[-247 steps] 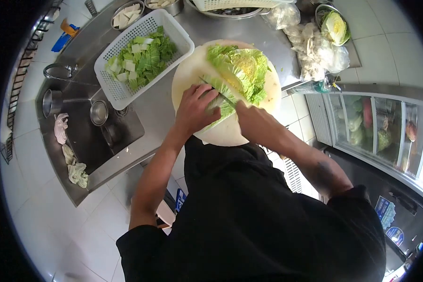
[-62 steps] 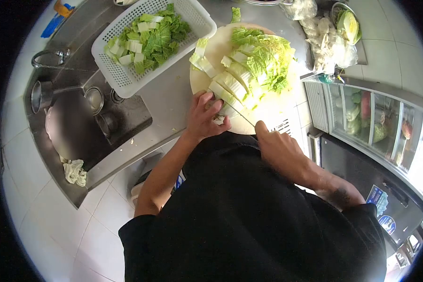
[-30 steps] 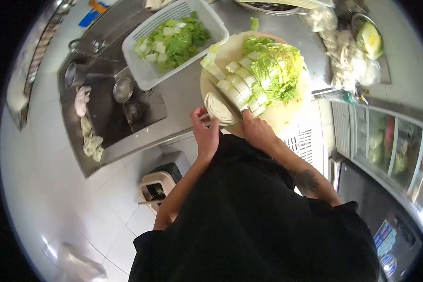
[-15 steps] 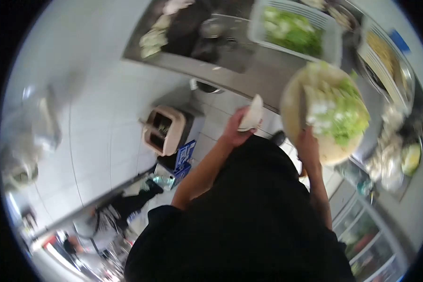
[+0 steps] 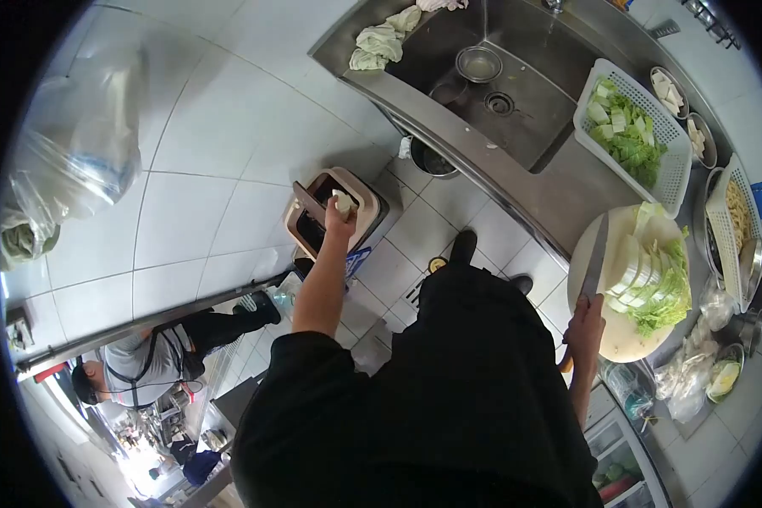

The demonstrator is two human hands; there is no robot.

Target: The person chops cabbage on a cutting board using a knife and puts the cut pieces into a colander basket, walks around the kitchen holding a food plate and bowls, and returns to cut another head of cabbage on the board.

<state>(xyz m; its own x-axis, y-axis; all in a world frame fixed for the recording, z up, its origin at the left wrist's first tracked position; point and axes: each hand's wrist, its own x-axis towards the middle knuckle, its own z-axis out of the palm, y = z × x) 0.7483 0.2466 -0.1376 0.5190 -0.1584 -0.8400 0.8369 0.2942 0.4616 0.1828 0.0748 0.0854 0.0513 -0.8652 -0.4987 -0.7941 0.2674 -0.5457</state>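
Observation:
My left hand (image 5: 339,222) is closed around a pale piece of cabbage (image 5: 344,201), above the pinkish waste bin (image 5: 369,213) whose brown flap (image 5: 308,204) stands tilted up. In my right hand (image 5: 585,328) is a kitchen knife (image 5: 597,258), gripped by its handle, the blade lying over the left part of the round cutting board (image 5: 643,345). Sliced Chinese cabbage (image 5: 652,275) rests on that board beside the blade. Cut cabbage pieces (image 5: 626,135) fill part of a white plastic basket (image 5: 683,161) behind it.
A steel sink (image 5: 538,51) holds a small strainer (image 5: 479,64). Cloths (image 5: 379,42) lie on its rim. A second basket (image 5: 741,229) and plastic bags (image 5: 688,372) sit at the right. Another person (image 5: 157,364) is at the far left.
My left hand has moved left with the cabbage piece, from near my body to above the bin. My right hand still holds the knife at the board. The view has shifted.

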